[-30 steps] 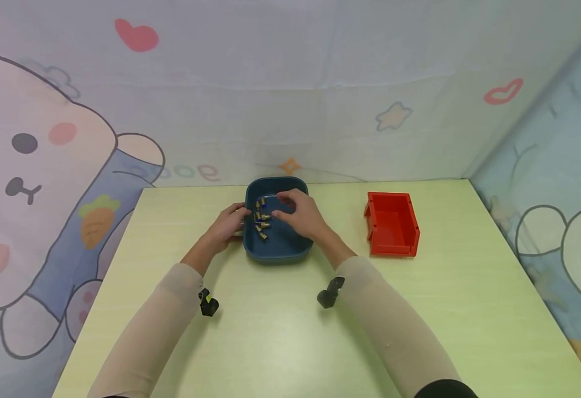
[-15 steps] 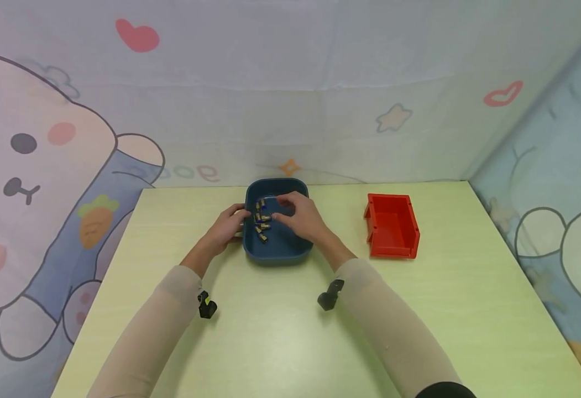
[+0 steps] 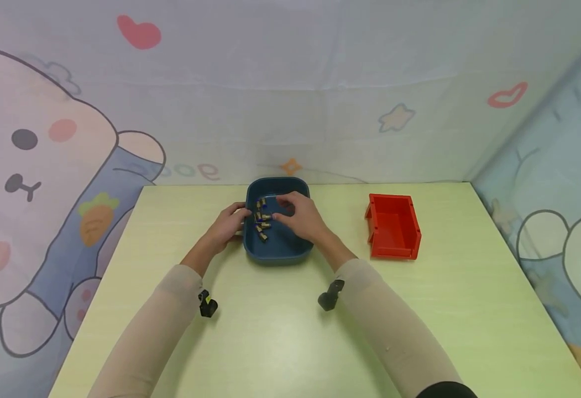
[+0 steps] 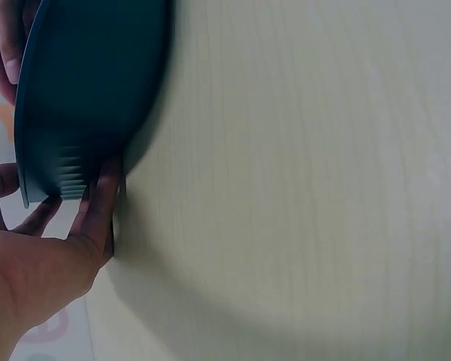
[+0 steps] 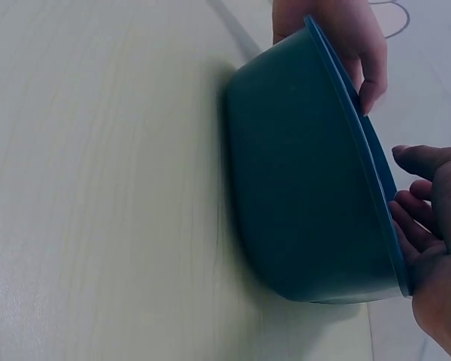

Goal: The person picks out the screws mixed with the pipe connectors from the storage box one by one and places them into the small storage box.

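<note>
A dark blue-green basin [image 3: 282, 246] stands at the back middle of the table. Along the left part of its floor lie several small brass-coloured fittings [image 3: 263, 237], some with blue parts. My left hand [image 3: 223, 228] grips the basin's left side, thumb over the rim and fingers against the outer wall, as the left wrist view shows of the hand [image 4: 45, 263]. Over the basin's right side reaches my right hand [image 3: 302, 216], thumb and forefinger apart beside the fittings, with nothing seen between them. In the right wrist view its fingertips dip behind the rim.
To the right of the basin sits a red storage bin [image 3: 392, 224] with an open front on the pale wooden table [image 3: 270, 331]. A printed cloth [image 3: 320, 110] hangs right behind the table's back edge. Small black cameras are strapped at both wrists.
</note>
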The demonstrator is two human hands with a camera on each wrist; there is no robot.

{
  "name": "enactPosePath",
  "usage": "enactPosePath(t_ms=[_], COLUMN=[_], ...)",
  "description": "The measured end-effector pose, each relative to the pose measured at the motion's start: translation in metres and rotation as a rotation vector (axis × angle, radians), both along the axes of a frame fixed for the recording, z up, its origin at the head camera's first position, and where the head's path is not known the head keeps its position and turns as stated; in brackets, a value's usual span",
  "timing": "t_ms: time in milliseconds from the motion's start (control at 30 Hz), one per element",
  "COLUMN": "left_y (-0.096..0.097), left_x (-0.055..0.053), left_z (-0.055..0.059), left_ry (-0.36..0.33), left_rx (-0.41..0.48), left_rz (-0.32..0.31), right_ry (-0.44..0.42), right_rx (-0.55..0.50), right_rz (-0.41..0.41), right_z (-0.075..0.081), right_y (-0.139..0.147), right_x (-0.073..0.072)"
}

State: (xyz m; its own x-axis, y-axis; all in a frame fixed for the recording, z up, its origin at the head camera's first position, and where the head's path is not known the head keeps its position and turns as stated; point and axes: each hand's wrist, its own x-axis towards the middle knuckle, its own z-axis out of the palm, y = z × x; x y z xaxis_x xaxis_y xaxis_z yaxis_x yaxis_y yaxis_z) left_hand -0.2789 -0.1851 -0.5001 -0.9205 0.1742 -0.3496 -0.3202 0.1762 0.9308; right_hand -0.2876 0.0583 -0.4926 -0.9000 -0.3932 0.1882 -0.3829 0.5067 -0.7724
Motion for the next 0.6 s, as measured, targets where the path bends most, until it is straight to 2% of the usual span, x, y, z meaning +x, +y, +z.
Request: enactPosePath(t_ms=[133, 600], left_y=[0.0002, -0.0033], left_x=[0.0010, -0.0010], left_z=[0.0016, -0.0024], left_ry=[-0.003, -0.002], left_rx=[0.004, 0.009], left_rz=[0.000, -0.016], right_ry=[-0.003, 0.011], right_rx=[0.036, 0.047], right_rz=[0.001, -0.009], right_z=[-0.0005, 0.0004], right_y=[-0.0006, -0.0016], right_x=[-0.0003, 0.0016])
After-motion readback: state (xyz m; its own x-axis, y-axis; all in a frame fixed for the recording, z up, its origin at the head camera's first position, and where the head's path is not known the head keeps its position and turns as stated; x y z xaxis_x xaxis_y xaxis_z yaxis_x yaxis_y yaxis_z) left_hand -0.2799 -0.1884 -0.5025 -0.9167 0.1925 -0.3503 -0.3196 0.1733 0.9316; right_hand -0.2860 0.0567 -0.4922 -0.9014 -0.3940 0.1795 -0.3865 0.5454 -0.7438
